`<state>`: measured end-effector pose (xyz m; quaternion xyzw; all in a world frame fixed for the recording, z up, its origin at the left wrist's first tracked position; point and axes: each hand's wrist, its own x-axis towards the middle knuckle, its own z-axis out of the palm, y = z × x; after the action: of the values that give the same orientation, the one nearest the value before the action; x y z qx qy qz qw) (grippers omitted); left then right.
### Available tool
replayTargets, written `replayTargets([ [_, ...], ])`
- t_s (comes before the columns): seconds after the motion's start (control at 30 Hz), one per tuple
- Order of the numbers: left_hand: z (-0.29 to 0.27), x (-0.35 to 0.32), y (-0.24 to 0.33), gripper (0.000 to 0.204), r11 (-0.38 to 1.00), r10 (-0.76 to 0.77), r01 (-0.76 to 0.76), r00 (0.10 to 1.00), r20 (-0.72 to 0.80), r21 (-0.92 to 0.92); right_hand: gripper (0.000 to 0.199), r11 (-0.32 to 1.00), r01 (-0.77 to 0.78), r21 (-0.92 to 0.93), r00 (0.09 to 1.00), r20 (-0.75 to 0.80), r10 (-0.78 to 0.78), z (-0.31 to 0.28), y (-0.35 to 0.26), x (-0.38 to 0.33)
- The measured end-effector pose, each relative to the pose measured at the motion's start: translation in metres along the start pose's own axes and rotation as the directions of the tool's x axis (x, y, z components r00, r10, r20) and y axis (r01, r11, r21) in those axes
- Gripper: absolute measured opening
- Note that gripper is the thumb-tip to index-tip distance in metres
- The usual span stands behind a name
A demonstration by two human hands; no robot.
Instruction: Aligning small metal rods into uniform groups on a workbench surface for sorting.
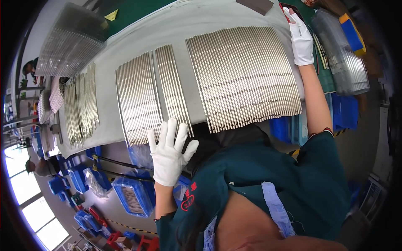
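Observation:
My left hand (168, 157), in a white glove, has its fingers spread and holds nothing. Its fingertips reach the near ends of a narrow strip of shiny metal rods (172, 81) and a wider batch of metal rods (138, 96) to its left. The largest batch of rods (247, 77) lies side by side at the middle right. Beyond its far right corner, my gloved right hand (301, 42) is stretched out to a dark, red-edged object (289, 11). The fingers are closed at that object, whose kind I cannot make out.
A pale cloth (178, 31) covers the table beneath the rods. More rods (81, 104) lie at the left. Stacked clear plastic trays stand at the far left (69, 42) and right (341, 54), with a blue and yellow block (352, 34). Blue crates (134, 196) sit below the table.

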<state>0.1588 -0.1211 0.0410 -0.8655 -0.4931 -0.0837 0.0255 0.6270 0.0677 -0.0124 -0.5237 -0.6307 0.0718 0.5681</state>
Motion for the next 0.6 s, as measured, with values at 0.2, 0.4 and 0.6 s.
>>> replayTargets([
  [0.2,-0.002,0.030,0.017,0.069,0.988,0.130,-0.126,0.990,0.050,-0.084,0.037,0.997,0.018,-0.071,1.000,-0.021,-0.019,0.005,-0.003,-0.001],
  [0.4,-0.004,0.068,0.039,0.067,0.958,0.245,-0.238,0.969,0.029,-0.159,0.037,0.999,0.029,0.029,1.000,-0.013,-0.029,0.006,0.000,-0.001],
  [0.6,0.002,0.059,0.036,0.068,0.957,0.234,-0.220,0.971,0.055,-0.189,0.038,1.000,-0.008,0.018,1.000,-0.020,0.008,0.004,-0.001,-0.001],
])
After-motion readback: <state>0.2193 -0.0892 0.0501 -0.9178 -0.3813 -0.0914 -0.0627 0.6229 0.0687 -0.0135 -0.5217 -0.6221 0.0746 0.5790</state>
